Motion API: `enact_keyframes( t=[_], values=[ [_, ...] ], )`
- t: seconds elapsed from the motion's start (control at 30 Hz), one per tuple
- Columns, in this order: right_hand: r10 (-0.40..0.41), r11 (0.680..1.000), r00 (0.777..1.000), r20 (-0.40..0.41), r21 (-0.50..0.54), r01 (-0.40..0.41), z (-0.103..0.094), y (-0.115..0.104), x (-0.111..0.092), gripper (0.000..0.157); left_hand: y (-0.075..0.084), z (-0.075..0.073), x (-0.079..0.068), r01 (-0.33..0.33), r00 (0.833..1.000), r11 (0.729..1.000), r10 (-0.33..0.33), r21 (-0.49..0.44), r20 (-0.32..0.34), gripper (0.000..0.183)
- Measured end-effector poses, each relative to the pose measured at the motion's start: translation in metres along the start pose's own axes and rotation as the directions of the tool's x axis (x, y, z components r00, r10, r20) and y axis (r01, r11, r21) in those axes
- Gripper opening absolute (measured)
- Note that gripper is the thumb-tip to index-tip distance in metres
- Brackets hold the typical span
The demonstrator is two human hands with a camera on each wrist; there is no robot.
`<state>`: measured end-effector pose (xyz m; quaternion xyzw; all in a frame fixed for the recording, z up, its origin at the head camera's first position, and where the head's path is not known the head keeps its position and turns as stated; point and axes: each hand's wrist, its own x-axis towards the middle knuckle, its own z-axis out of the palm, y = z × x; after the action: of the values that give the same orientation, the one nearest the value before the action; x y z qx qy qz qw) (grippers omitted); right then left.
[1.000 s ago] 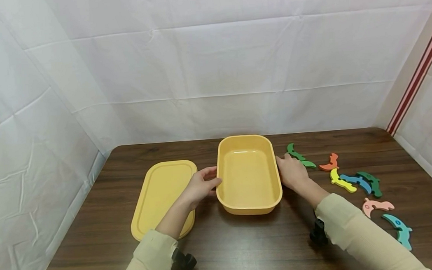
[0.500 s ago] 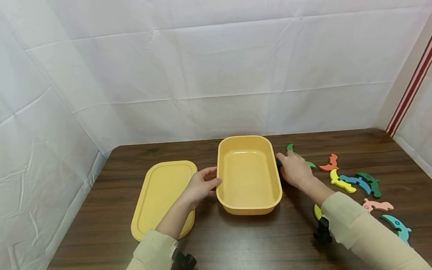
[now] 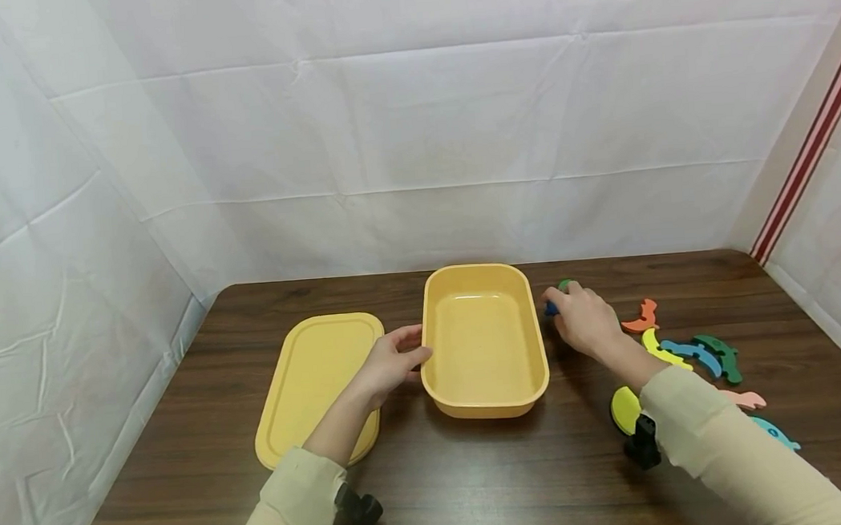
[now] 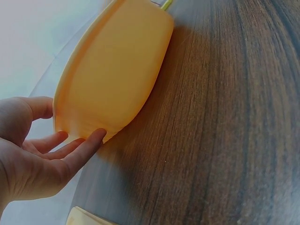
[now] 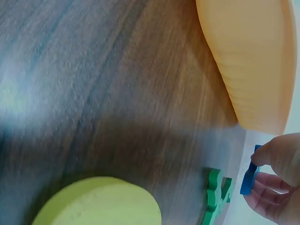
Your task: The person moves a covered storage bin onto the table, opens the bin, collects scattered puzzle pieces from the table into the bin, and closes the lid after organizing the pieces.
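Note:
A deep yellow plastic box (image 3: 487,411) stands mid-table with nothing in it. My left hand (image 3: 391,365) holds its left side, thumb over the rim and fingers against the outer wall, as the left wrist view shows. To the right of the box, my right hand (image 3: 581,317) pinches a small dark blue wooden piece (image 5: 250,178) between thumb and fingers; its kind cannot be told. Close by lies a green piece (image 5: 213,194), mostly covered by the hand in the head view. A yellow-green disc (image 3: 625,410) rests under the right wrist.
On the left lies a flat yellow lid (image 3: 318,365). Several flat animal-like pieces are scattered at the right: an orange one (image 3: 642,315), a yellow one (image 3: 660,348), a blue one (image 3: 694,354), a dark green one (image 3: 723,356), a pink one (image 3: 747,399) and a turquoise one (image 3: 776,433).
My right hand has moved right, away from the box wall, with the dark blue piece showing in its fingers. The yellow-green disc has come out from behind the sleeve. My left hand stays put.

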<state>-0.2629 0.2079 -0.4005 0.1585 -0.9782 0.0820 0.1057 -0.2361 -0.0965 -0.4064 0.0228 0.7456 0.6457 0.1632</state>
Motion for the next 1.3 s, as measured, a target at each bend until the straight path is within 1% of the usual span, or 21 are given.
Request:
enact_keyframes(
  t=[0.1, 0.2, 0.33, 0.43, 0.73, 0.9, 1.13, 1.3],
  values=[
    [-0.002, 1.000, 1.000, 0.007, 0.008, 0.002, -0.003, 0.002, 0.000, 0.031, 0.004, 0.000, -0.002, 0.004, 1.000, 1.000, -0.004, -0.001, 0.010, 0.046],
    [-0.012, 1.000, 1.000, 0.006, 0.007, 0.012, -0.006, 0.003, 0.000, 0.030, 0.011, 0.001, -0.009, 0.006, 1.000, 1.000, -0.006, 0.006, 0.018, 0.047],
    [-0.041, 0.999, 0.999, -0.017, -0.002, 0.041, -0.010, 0.004, 0.000, 0.030, 0.022, 0.003, -0.019, 0.004, 1.000, 1.000, -0.005, 0.018, 0.019, 0.046],
    [-0.067, 0.998, 0.997, -0.036, -0.017, 0.067, -0.012, 0.004, 0.000, 0.030, 0.026, 0.004, -0.022, 0.004, 1.000, 1.000, -0.004, 0.020, 0.020, 0.046],
    [-0.129, 0.991, 0.990, -0.051, -0.043, 0.127, -0.022, 0.001, 0.000, 0.031, 0.025, 0.004, -0.021, 0.006, 0.999, 1.000, -0.006, 0.022, 0.036, 0.048],
    [-0.167, 0.986, 0.984, -0.065, -0.039, 0.165, -0.028, -0.001, 0.001, 0.031, 0.024, 0.003, -0.019, 0.004, 0.999, 1.000, -0.005, 0.025, 0.040, 0.048],
    [-0.197, 0.980, 0.980, -0.032, 0.003, 0.197, -0.035, -0.008, 0.000, 0.031, 0.024, 0.003, -0.020, 0.002, 1.000, 1.000, -0.002, 0.027, 0.024, 0.046],
    [-0.246, 0.969, 0.969, -0.029, -0.009, 0.245, -0.037, -0.018, -0.002, 0.031, 0.024, 0.002, -0.020, 0.002, 1.000, 1.000, -0.003, 0.025, 0.025, 0.046]
  ],
)
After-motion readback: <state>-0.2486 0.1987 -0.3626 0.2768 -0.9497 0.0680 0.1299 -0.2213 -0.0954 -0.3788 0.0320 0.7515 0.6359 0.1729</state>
